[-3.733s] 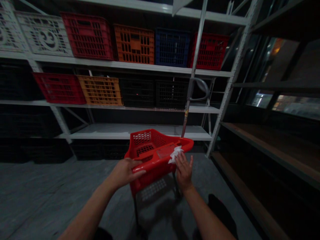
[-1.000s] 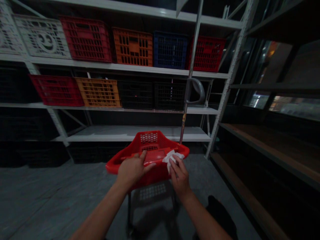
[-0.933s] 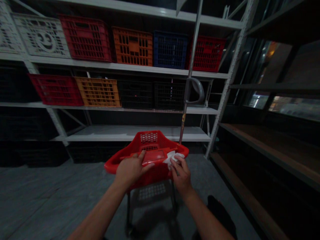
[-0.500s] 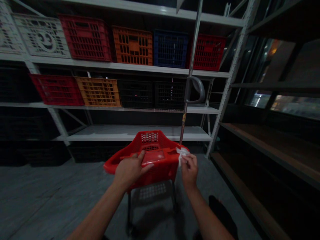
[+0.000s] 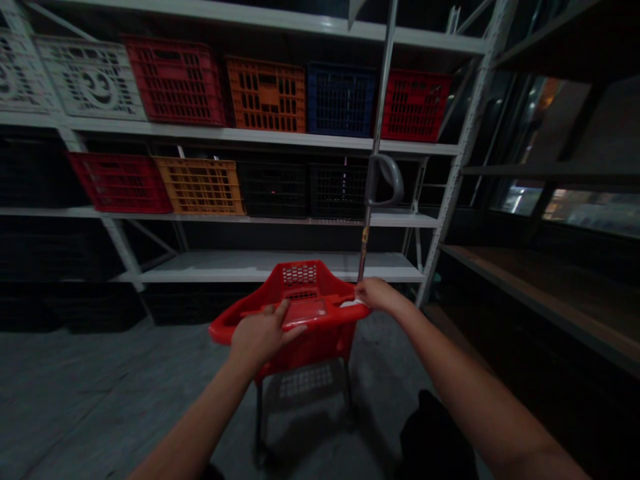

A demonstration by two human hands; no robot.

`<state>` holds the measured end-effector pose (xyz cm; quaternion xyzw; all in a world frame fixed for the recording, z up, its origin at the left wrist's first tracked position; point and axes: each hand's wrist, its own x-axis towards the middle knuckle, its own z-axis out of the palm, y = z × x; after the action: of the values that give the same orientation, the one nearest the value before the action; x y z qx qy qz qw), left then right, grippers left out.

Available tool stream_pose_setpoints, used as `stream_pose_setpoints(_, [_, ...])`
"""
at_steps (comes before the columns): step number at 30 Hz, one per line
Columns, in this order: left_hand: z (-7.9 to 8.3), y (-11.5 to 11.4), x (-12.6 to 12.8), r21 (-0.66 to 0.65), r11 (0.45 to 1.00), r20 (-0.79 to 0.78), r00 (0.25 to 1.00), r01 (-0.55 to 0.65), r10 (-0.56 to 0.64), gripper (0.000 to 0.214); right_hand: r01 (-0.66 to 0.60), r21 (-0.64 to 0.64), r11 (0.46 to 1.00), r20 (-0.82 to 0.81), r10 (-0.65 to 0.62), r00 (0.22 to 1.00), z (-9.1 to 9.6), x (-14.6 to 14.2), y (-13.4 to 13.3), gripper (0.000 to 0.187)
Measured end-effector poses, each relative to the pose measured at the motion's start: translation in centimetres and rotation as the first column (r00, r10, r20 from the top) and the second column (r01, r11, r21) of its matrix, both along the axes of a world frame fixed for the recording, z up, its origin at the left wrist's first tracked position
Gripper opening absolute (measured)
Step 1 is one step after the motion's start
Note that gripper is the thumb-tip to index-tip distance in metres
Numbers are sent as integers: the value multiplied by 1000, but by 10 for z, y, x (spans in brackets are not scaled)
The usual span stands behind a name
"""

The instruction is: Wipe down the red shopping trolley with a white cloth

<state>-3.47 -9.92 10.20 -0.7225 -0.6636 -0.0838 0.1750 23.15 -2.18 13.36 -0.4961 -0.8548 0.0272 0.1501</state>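
A small red plastic shopping cart [image 5: 310, 343] stands in front of me on dark legs. My left hand [image 5: 260, 333] grips the left part of its handle bar, the fingers over the top and the thumb along the near side. At the cart's right rear corner, my right hand [image 5: 373, 293] is closed on a crumpled white wipe [image 5: 353, 303], tissue or thin cloth. Most of the wipe is hidden under the hand and behind the red rim. Rising just behind that corner is a metal pole [image 5: 383, 100] with a grey loop handle [image 5: 387, 180].
White metal shelving [image 5: 280, 267] spans the back, holding red, orange, blue, white and black plastic crates [image 5: 267, 93]. Dark wooden shelves [image 5: 540, 287] line the right side, close to my right arm. The floor [image 5: 75, 393] is grey concrete.
My right hand has moved up and inward with the white wipe, from the outer side of the cart's right corner to over its rim. My left hand stays on the handle.
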Motion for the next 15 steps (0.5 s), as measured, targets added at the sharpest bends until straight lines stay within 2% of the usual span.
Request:
stream_pose_setpoints(2, [1, -1, 2, 1, 1000, 7, 1000, -6, 6, 72, -32, -8, 999, 51, 32, 998, 4, -18, 1, 17])
stream_pose_setpoints(6, [3, -2, 1, -3, 1000, 21, 1000, -3, 3, 73, -173, -20, 985, 12, 173, 985, 0, -38, -5, 18])
stream_pose_setpoints(8, [3, -2, -4, -10, 1000, 26, 1000, 4, -4, 74, -271, -54, 961, -22, 270, 963, -1, -31, -4, 20])
stream_pose_setpoints(12, [4, -2, -19, -30, 999, 24, 999, 30, -30, 73, -419, -141, 897, -21, 421, 907, 1, 3, 5, 20])
stream_pose_setpoints(15, [3, 1, -33, -23, 997, 1, 997, 76, -76, 73, -488, -26, 872, 24, 489, 872, 3, 18, 8, 21])
